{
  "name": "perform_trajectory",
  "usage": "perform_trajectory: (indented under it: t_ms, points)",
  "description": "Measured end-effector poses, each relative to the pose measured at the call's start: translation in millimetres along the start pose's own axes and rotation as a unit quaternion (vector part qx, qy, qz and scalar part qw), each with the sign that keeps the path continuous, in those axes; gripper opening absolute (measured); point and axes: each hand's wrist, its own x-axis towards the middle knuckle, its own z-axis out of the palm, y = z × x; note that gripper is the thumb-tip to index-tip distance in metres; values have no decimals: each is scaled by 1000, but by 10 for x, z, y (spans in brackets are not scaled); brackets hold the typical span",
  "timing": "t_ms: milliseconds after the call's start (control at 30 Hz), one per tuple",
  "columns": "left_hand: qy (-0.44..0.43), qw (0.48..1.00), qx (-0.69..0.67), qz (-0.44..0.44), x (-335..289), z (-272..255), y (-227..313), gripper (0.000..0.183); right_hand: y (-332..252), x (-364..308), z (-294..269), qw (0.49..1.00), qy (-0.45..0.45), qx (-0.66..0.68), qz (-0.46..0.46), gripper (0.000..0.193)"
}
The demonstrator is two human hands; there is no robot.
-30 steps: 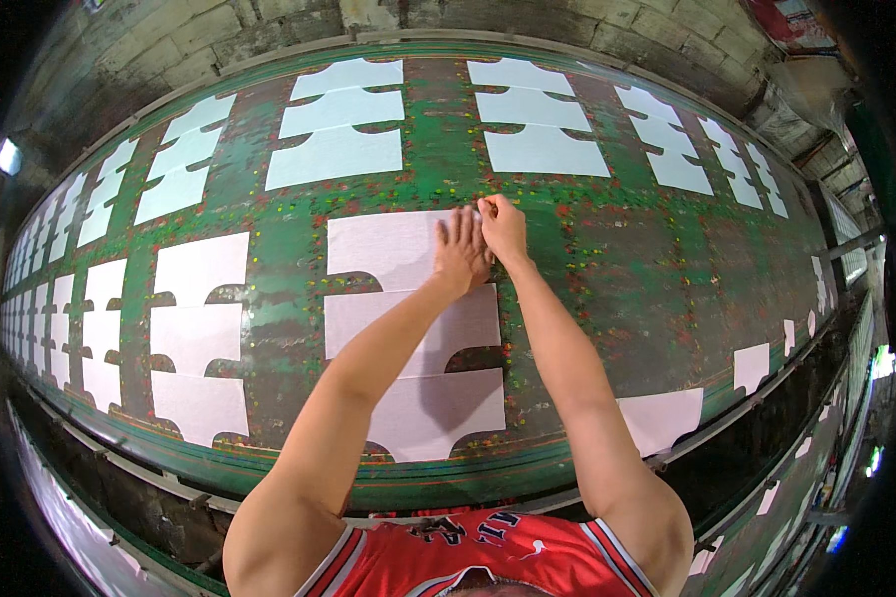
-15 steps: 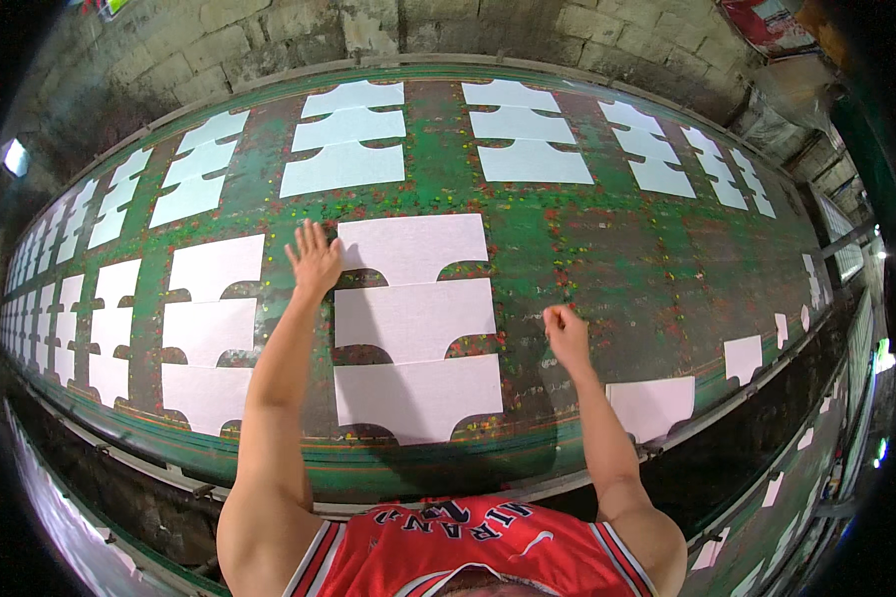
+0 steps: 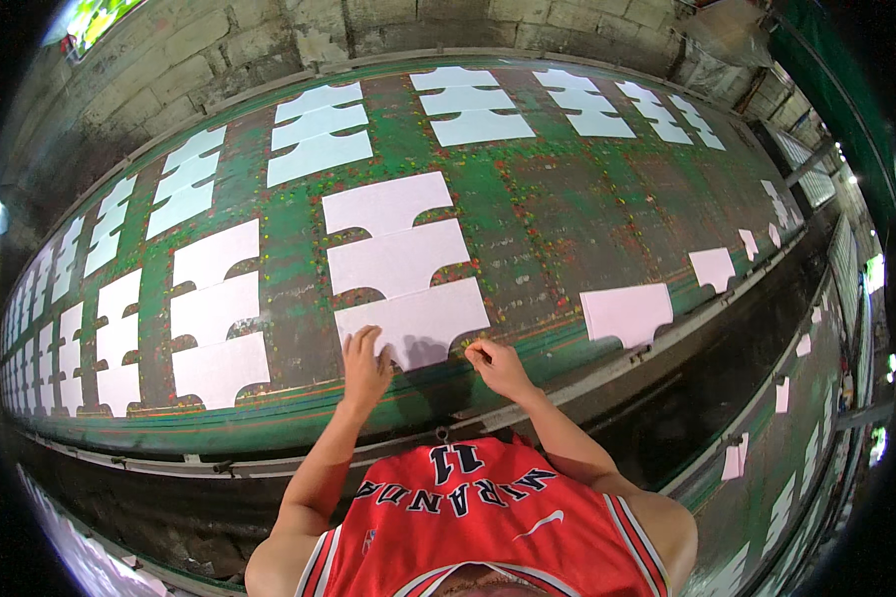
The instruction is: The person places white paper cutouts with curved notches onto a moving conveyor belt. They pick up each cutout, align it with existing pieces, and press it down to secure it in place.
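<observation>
A column of three white cut panels (image 3: pixel 396 257), which look like cloth, lies flat on the long green table (image 3: pixel 528 289), with curved notches along the edges. On the nearest panel (image 3: pixel 413 316), my left hand (image 3: pixel 368 366) is at the lower left edge, its fingers spread and partly bent. Just off that panel's lower right corner is my right hand (image 3: pixel 500 368), closed with thumb and fingers pressed together. Whatever it may hold is hidden. Shadows of the hands fall on the panel between them.
More columns of white panels (image 3: pixel 217 313) lie to the left and in a far row (image 3: pixel 473 104). A stack of white panels (image 3: pixel 627 313) rests at the table's near edge on the right, with smaller stacks beyond. A block wall (image 3: pixel 269 45) runs behind; another table (image 3: pixel 767 438) stands at right.
Both hands have come nearer to me. My left hand has moved from the farthest panel's left edge to the nearest panel, and my right hand has come close to its corner. The view has shifted.
</observation>
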Motion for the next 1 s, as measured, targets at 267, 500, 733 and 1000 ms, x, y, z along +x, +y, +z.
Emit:
perform_trajectory:
  t_ms: [267,500,733,1000]
  points:
    - [-68,994,-21,79,-347,33,540,33,-106,-545,2,1000,22,2,16,24]
    - [-112,989,-36,92,-390,114,720,27,79,-886,-273,997,46,16,56,20]
    - [-154,983,-67,73,-119,511,1119,16,443,-819,-1346,994,92,-20,58,21]
    - [-192,975,-95,60,495,1945,2163,13,1624,-425,-3292,973,217,-80,22,14]
